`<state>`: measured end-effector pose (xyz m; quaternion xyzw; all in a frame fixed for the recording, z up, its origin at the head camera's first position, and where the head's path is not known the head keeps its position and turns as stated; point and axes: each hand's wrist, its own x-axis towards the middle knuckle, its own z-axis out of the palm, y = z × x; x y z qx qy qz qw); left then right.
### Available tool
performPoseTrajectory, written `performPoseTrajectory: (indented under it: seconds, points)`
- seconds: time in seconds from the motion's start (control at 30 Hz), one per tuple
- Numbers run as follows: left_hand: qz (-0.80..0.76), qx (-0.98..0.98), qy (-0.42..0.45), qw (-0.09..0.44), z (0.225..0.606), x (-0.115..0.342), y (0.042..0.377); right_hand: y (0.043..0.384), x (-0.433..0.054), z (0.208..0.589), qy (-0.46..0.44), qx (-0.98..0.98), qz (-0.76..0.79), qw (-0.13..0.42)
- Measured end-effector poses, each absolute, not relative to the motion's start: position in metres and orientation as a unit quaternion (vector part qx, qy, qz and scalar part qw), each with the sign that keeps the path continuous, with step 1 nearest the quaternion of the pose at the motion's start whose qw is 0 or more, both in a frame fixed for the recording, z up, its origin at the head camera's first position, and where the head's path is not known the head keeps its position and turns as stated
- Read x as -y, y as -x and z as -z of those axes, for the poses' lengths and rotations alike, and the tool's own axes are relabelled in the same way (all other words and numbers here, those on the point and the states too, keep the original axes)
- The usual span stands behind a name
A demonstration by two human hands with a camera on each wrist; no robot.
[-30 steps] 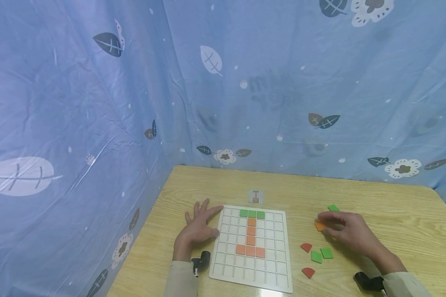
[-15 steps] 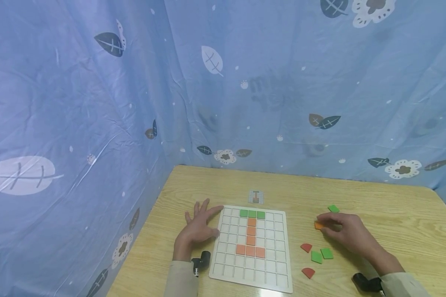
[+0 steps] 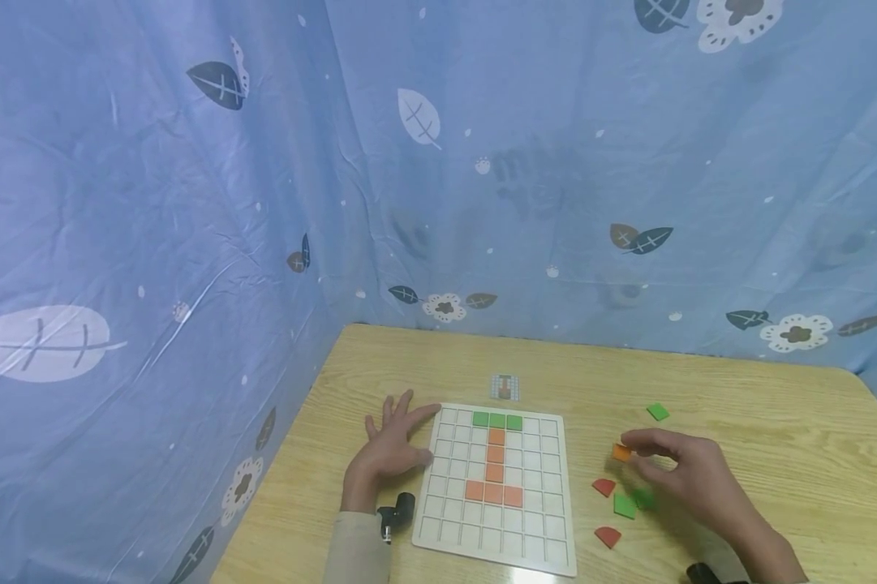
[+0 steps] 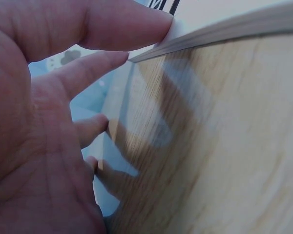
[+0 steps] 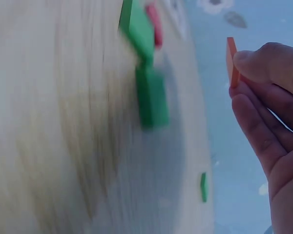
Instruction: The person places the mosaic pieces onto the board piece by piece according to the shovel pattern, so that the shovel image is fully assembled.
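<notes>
Between thumb and fingertips my right hand point(image 3: 689, 470) pinches an orange square tile point(image 3: 621, 453); in the right wrist view the tile point(image 5: 232, 62) stands on edge, lifted off the table. My left hand point(image 3: 390, 446) lies at the left side of the white grid board point(image 3: 453, 531), fingers spread. Its thumb and index fingertip touch the board's edge, as the left wrist view also shows. On the board, a row of green tiles point(image 3: 496, 421) tops a column of orange tiles point(image 3: 495, 454), with a row of orange tiles point(image 3: 493, 493) across the column's foot.
Right of the board lie two red quarter-round tiles point(image 3: 608, 537) and two green tiles point(image 3: 624, 506), one partly in my right hand's shadow. Another green tile point(image 3: 658, 412) lies farther back. A small printed pattern card point(image 3: 505, 387) sits behind the board. A blue patterned curtain point(image 3: 555, 203) borders the table.
My right hand has picked the orange tile up from the table and moved it slightly left and toward me. My left hand has stayed at the board's edge.
</notes>
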<state>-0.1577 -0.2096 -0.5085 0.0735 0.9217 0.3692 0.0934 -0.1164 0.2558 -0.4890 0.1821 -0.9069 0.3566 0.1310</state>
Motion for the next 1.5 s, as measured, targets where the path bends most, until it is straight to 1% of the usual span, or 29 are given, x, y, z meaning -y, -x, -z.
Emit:
performPoseTrajectory:
  seconds: [0.33, 0.47, 0.53, 0.77, 0.87, 1.03, 1.23, 1.3, 1.43, 1.5]
  points:
    - [-0.37, -0.921, -0.075, 0.091, 0.509, 0.208, 0.158, 0.086, -0.22, 0.481, -0.158, 0.906, -0.37, 0.132]
    - [-0.372, -0.921, -0.077, 0.089, 0.509, 0.208, 0.158, 0.079, -0.208, 0.482, -0.18, 0.897, -0.375, 0.15]
    - [-0.375, -0.92, -0.077, 0.089, 0.508, 0.207, 0.158, 0.077, -0.202, 0.482, -0.189, 0.892, -0.381, 0.151]
    - [-0.38, -0.918, -0.072, 0.087, 0.509, 0.207, 0.158, 0.07, -0.184, 0.485, -0.194, 0.881, -0.416, 0.117]
    - [-0.381, -0.918, -0.072, 0.087, 0.509, 0.207, 0.158, 0.069, -0.175, 0.488, -0.213, 0.871, -0.425, 0.121]
    - [-0.381, -0.918, -0.07, 0.089, 0.509, 0.207, 0.158, 0.071, -0.158, 0.496, -0.267, 0.845, -0.438, 0.147]
    - [-0.381, -0.918, -0.069, 0.088, 0.509, 0.206, 0.157, 0.073, -0.137, 0.5, -0.319, 0.82, -0.45, 0.154]
    - [-0.38, -0.918, -0.07, 0.088, 0.508, 0.206, 0.157, 0.072, -0.131, 0.501, -0.326, 0.817, -0.453, 0.141]
    - [-0.381, -0.918, -0.07, 0.088, 0.507, 0.206, 0.157, 0.071, -0.12, 0.503, -0.312, 0.823, -0.463, 0.103]
    - [-0.381, -0.918, -0.07, 0.088, 0.507, 0.206, 0.157, 0.071, -0.116, 0.505, -0.306, 0.825, -0.465, 0.097]
